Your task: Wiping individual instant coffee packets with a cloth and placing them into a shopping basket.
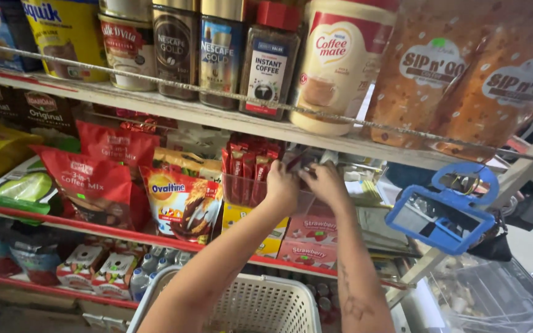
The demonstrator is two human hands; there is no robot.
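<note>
Nearest me, low in view, I've got the white slotted basket [260, 305], with both forearms stretching up over it toward the middle shelf. Above the basket, the left hand [280, 187] is at the clear plastic tub [248, 188], fingers curled over the tub's right end; whether they actually pinch anything I cannot tell, since the fingertips are hidden behind the hand. Just beside it, on the tub's right, the right hand [327, 182] has its fingers bent and bunched, touching small red and silver packets [300, 161] at the tub's edge, though the grip itself is too blurred to call. Standing upright inside the tub are the red sachets [249, 161], packed in a row. Below the tub sit a yellow box [245, 217] and pink strawberry boxes [314, 237]. Left of the tub leans an orange drink-mix pouch [181, 198], and further left a red coffee-mix bag [94, 182]. Right of the tub, well apart, a blue-framed mirror [442, 213] hangs from the shelf post. Farthest off, on the shelf above the tub, coffee jars [220, 52] and a tall white creamer bottle [334, 65] line up behind a rail.
</note>
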